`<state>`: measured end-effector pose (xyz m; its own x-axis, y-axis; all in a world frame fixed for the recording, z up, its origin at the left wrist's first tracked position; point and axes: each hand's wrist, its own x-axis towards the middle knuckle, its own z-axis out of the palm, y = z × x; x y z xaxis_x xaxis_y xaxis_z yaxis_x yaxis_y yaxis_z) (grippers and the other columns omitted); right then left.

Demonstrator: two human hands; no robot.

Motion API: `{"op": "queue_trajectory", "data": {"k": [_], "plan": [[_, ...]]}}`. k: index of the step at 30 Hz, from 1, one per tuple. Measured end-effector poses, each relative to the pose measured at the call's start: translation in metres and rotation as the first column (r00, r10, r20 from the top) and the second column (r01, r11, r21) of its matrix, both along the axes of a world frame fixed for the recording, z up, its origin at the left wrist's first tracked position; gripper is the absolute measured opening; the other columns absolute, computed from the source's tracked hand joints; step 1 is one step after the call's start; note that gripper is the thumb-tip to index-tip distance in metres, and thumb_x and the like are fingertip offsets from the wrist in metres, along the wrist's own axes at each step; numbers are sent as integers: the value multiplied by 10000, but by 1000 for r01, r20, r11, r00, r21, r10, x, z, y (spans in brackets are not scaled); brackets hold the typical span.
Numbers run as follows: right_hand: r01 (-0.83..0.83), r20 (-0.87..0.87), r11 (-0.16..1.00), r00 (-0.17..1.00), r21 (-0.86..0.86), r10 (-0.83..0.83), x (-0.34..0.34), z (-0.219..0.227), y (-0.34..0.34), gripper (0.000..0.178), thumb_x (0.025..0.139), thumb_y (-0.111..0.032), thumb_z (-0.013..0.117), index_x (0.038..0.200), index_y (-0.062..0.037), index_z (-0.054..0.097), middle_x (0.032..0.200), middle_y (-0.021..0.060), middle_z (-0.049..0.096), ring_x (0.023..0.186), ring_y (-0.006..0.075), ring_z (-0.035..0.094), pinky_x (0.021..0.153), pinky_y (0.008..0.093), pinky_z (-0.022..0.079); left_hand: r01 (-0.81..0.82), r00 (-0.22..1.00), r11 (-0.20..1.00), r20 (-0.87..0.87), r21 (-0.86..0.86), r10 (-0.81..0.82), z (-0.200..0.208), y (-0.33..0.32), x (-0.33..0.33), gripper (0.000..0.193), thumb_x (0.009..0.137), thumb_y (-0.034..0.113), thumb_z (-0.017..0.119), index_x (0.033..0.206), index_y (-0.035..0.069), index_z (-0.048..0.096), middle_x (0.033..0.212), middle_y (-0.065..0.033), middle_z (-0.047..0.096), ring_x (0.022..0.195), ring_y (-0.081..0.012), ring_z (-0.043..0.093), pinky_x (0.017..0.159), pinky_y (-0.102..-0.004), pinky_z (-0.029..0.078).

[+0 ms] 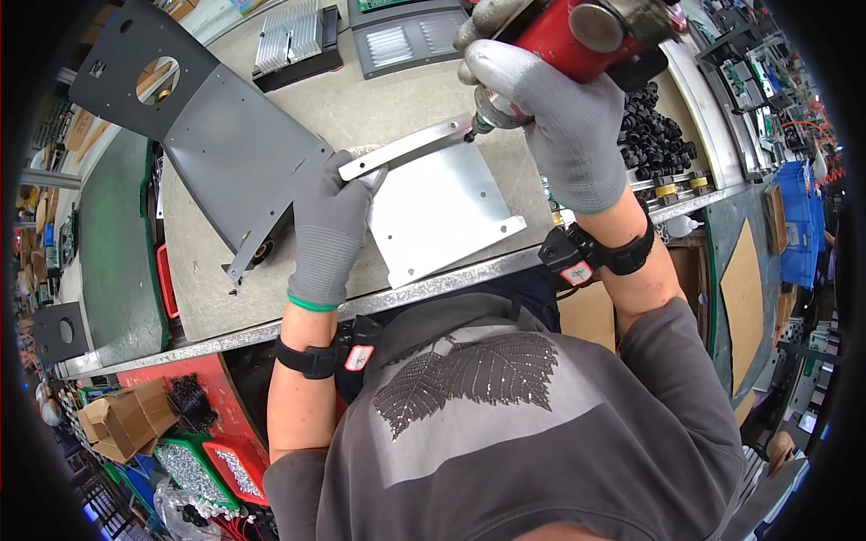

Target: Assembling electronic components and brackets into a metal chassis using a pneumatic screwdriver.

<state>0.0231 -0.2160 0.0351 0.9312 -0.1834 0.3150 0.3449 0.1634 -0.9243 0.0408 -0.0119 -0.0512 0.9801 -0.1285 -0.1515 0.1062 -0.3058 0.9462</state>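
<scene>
My gloved left hand [331,200] grips the left end of a bent silver metal plate [442,212], fingers closed at its raised flange. In my gloved right hand [564,117] is a red power screwdriver [577,41], my fingers wrapped round its body. Its tip points down and left, at the flange's right end, with a small dark piece at the bit. Whether that piece touches the flange I cannot tell. Left of my left hand lies a large dark grey bent metal panel [234,153] with a round hole in its far part.
A finned heatsink [289,41] and a grey vented panel [406,41] lie at the back of the worktable [216,288]. Many small black parts [654,135] are heaped at right. Below left stand a green bin [194,469] and a red bin [236,469] of small metal pieces.
</scene>
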Motion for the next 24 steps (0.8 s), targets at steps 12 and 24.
{"op": "queue_trajectory", "data": {"k": [12,24], "plan": [[27,-1,999,1000,36,-27,12,10,2,244,756,-45,744,963,-52,614,775,1,595,606,80,544,535,236,440,11,1000,996,3,-92,-10,-3,1,-3,139,882,88,630,950,-25,675,616,30,506,525,-32,410,464,-220,307],[-157,-31,988,987,10,157,5,-5,-13,325,767,-89,797,1037,-42,622,909,29,647,781,107,612,660,255,510,6,1000,998,13,-61,-6,-11,-3,-3,143,870,87,639,951,-26,675,664,-4,595,569,-55,499,510,-233,388]]}}
